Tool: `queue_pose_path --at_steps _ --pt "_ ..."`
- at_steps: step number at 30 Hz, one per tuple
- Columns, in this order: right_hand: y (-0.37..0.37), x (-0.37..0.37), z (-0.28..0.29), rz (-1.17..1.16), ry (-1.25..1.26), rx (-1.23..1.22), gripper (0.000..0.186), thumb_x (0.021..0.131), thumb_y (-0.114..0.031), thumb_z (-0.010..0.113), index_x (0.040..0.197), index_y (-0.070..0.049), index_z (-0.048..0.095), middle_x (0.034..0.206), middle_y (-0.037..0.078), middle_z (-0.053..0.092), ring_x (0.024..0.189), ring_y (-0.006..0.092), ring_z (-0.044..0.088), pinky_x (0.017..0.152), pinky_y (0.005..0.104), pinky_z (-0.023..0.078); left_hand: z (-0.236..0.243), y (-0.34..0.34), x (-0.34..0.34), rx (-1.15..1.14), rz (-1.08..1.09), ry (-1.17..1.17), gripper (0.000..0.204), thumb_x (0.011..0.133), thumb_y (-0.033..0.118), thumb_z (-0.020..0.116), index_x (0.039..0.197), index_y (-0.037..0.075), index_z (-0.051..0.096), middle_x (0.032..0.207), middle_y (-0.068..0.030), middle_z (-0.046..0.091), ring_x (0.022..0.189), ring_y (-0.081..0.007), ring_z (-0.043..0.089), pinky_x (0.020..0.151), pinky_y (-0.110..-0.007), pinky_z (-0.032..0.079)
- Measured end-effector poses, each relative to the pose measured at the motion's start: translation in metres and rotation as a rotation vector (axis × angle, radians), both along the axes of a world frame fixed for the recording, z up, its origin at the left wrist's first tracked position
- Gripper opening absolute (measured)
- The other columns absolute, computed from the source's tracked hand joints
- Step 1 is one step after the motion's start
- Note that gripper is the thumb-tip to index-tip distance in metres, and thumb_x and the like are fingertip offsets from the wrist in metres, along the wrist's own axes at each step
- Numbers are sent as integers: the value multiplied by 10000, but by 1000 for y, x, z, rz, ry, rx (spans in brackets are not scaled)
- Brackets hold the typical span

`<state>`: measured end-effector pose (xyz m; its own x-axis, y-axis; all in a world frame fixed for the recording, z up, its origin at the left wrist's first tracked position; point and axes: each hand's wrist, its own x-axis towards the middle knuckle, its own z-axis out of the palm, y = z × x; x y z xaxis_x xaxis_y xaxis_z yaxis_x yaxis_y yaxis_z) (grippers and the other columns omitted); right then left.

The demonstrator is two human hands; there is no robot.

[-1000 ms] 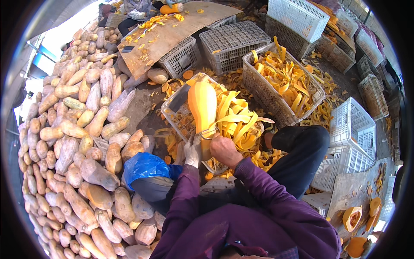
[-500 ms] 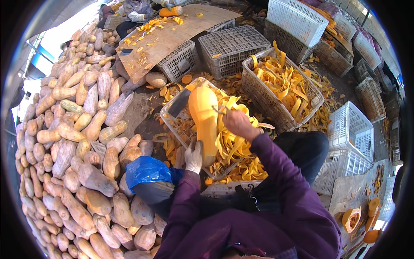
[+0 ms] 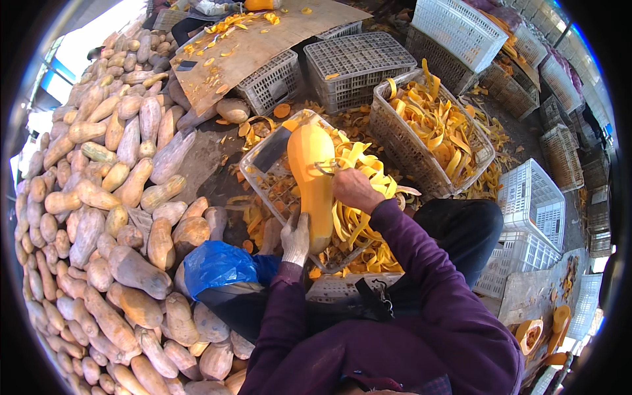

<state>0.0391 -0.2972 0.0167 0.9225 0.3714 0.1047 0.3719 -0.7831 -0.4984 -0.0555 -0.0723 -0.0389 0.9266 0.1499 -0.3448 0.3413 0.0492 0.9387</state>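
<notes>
A long, bright orange peeled squash [image 3: 312,181] stands tilted over a white plastic crate [image 3: 258,185] in front of me. Wearing a pale glove, my left hand [image 3: 295,238] grips the squash low on its left side. My bare right hand [image 3: 356,190] is closed around a peeler [image 3: 324,166], whose head lies against the right side of the squash's upper part. Much of the peeler is hidden by the fingers. Curled orange peel strips [image 3: 359,227] heap up in the crate, right of the squash and below my right hand.
Unpeeled squashes [image 3: 135,270] form a big pile on the left. Another crate of peels [image 3: 428,168] stands to the right, beside a lidded crate [image 3: 359,69]. A peel-strewn board [image 3: 257,49] lies across crates ahead. White crates [image 3: 530,204] stand at the right; a blue plastic bag [image 3: 220,266] covers my left knee.
My right hand has shifted slightly down and left, bringing the peeler onto the squash's face. My left hand keeps its hold on the squash. The whole view has shifted a little.
</notes>
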Motion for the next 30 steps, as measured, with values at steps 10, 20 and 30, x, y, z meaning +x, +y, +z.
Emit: queue_pose_path --at_steps 10,20,30 --pt "66 -120 -14 -182 -218 -160 172 917 -77 576 899 93 594 704 200 638 590 342 694 517 408 564 -32 7 4 -249 5 -138 523 1037 290 742 1418 -57 651 1353 -107 711 1189 -186 650 1026 -307 496" --pt "72 -268 -13 113 157 -127 210 937 -141 593 917 48 682 768 242 689 717 388 744 590 498 596 9 11 41 258 -494 42 1079 885 510 863 1545 -202 390 1520 -349 549 1375 -362 606 1140 -395 487" --pt "75 -219 -26 -247 -14 -172 226 977 -87 549 1027 129 589 747 260 679 602 388 704 532 488 571 13 11 38 310 -462 -32 1034 890 520 827 1510 -211 438 1437 -364 611 1299 -384 662 1055 -400 536"
